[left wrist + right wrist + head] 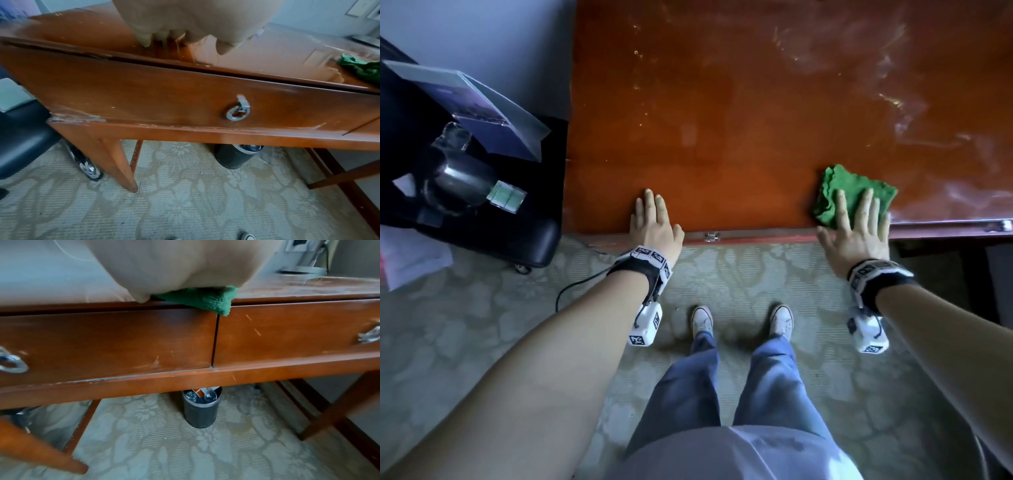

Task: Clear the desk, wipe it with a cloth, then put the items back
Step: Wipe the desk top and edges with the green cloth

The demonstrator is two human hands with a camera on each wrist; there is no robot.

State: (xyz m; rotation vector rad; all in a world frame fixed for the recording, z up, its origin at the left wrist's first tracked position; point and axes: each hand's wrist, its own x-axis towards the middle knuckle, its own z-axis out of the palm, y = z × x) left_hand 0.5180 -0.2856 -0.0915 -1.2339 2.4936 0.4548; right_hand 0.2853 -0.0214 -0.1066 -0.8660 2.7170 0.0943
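The reddish wooden desk (739, 130) fills the upper part of the head view, its top bare and streaked with wet marks. A crumpled green cloth (856, 186) lies at the desk's front edge on the right, with my right hand (858, 222) pressing flat on it, fingers straight. One corner of the cloth (205, 300) hangs over the edge above the drawers. My left hand (652, 221) rests flat on the front edge further left, holding nothing. The cloth (363, 69) also shows at the right of the left wrist view.
A black chair (482, 226) at the left holds a dark kettle (458, 178), a booklet (472, 102) and a small packet (506, 198). A black bin (201, 408) stands under the desk. Two drawers with ring pulls (238, 112) face me. Patterned carpet (482, 325) lies underfoot.
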